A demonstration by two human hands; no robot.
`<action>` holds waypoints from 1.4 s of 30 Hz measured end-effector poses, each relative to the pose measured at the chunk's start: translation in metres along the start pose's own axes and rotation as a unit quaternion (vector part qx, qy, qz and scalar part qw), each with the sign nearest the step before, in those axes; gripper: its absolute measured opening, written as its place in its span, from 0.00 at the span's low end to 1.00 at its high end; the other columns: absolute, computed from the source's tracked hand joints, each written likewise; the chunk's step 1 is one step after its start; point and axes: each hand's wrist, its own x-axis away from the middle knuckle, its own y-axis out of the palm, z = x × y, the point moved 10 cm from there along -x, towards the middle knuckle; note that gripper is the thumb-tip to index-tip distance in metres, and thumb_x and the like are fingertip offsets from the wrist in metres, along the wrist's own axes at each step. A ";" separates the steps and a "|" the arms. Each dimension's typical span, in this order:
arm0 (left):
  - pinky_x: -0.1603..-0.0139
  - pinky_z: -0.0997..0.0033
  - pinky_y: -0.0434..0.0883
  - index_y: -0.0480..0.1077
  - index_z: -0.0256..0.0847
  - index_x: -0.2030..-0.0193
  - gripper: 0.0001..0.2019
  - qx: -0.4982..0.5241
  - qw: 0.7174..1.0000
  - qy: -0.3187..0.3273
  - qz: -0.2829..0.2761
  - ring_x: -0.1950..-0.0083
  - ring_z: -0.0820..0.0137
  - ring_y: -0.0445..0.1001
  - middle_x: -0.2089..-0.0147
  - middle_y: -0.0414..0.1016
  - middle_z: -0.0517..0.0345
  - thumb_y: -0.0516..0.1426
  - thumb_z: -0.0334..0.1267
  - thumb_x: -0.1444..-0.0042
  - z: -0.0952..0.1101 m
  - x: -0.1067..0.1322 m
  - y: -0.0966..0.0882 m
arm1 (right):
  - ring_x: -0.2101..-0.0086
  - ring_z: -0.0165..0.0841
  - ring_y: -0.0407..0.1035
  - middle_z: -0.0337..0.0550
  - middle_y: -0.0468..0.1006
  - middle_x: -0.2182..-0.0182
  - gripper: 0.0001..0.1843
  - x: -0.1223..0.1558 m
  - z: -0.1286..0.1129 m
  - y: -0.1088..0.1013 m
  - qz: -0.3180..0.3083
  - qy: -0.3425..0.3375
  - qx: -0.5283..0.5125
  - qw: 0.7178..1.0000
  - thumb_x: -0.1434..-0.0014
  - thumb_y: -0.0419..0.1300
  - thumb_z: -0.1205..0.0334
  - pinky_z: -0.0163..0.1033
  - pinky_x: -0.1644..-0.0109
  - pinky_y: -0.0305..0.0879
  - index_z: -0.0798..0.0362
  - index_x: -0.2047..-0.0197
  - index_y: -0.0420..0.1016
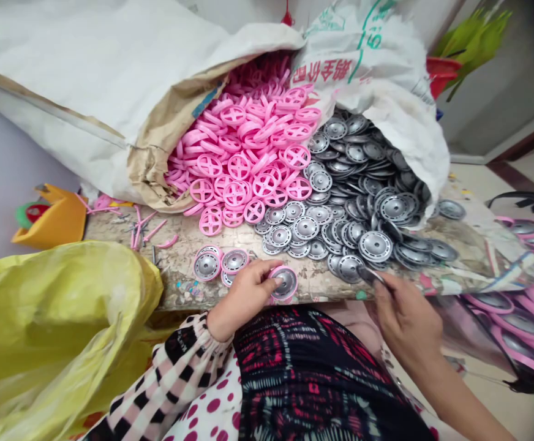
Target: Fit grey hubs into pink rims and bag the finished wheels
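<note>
My left hand (244, 294) is closed on a pink wheel with a silver disc in it (285, 283), pressing it at the table's near edge. My right hand (402, 312) pinches a silver disc (372, 274) by its rim, just off the heap of silver discs (363, 208). The heap spills from a white sack (386, 79). A heap of pink spoked wheels (253, 153) spills from a second white sack (111, 79) to its left. Three finished pink-and-silver wheels (221, 263) lie left of my left hand.
A yellow plastic bag (51, 324) bulges at the near left. A yellow container (58, 217) and pink scraps (145, 229) sit at the table's left end. A clear bag of finished wheels (524, 306) lies at the right. The worn tabletop (184, 288) shows in front.
</note>
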 end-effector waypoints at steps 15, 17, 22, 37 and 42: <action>0.47 0.60 0.66 0.70 0.37 0.45 0.19 -0.167 0.986 0.001 0.030 0.52 0.61 0.70 0.53 0.71 0.46 0.54 0.36 0.43 0.002 0.010 -0.003 | 0.62 0.33 0.71 0.39 0.76 0.63 0.11 0.026 -0.063 0.132 -0.334 0.370 -0.583 0.641 0.43 0.63 0.53 0.43 0.56 0.71 0.50 0.63 0.71; 0.47 0.61 0.66 0.72 0.39 0.47 0.17 -0.118 0.992 0.002 0.047 0.52 0.62 0.70 0.54 0.73 0.49 0.56 0.36 0.44 -0.002 0.011 -0.008 | 0.63 0.33 0.72 0.39 0.77 0.63 0.11 0.026 -0.064 0.130 -0.334 0.367 -0.581 0.645 0.43 0.63 0.52 0.44 0.56 0.71 0.50 0.63 0.70; 0.49 0.62 0.67 0.73 0.42 0.49 0.16 -0.082 0.993 0.020 0.082 0.54 0.63 0.71 0.56 0.75 0.52 0.57 0.37 0.45 -0.003 0.013 -0.026 | 0.61 0.34 0.71 0.40 0.77 0.61 0.13 0.017 -0.081 0.126 -0.341 0.334 -0.584 0.656 0.43 0.62 0.50 0.44 0.55 0.70 0.50 0.63 0.70; 0.45 0.63 0.67 0.70 0.42 0.44 0.18 -0.201 0.975 0.055 0.074 0.47 0.63 0.71 0.47 0.71 0.50 0.52 0.33 0.40 0.005 0.028 -0.029 | 0.68 0.30 0.66 0.37 0.74 0.70 0.15 0.019 -0.090 0.146 -0.356 0.332 -0.571 0.661 0.46 0.65 0.48 0.38 0.61 0.65 0.51 0.68 0.69; 0.45 0.64 0.67 0.70 0.41 0.46 0.16 -0.191 0.976 0.066 0.077 0.46 0.64 0.71 0.48 0.72 0.51 0.53 0.34 0.40 0.005 0.028 -0.030 | 0.68 0.30 0.66 0.37 0.74 0.70 0.17 0.020 -0.087 0.144 -0.341 0.341 -0.570 0.665 0.49 0.67 0.47 0.38 0.61 0.64 0.51 0.68 0.70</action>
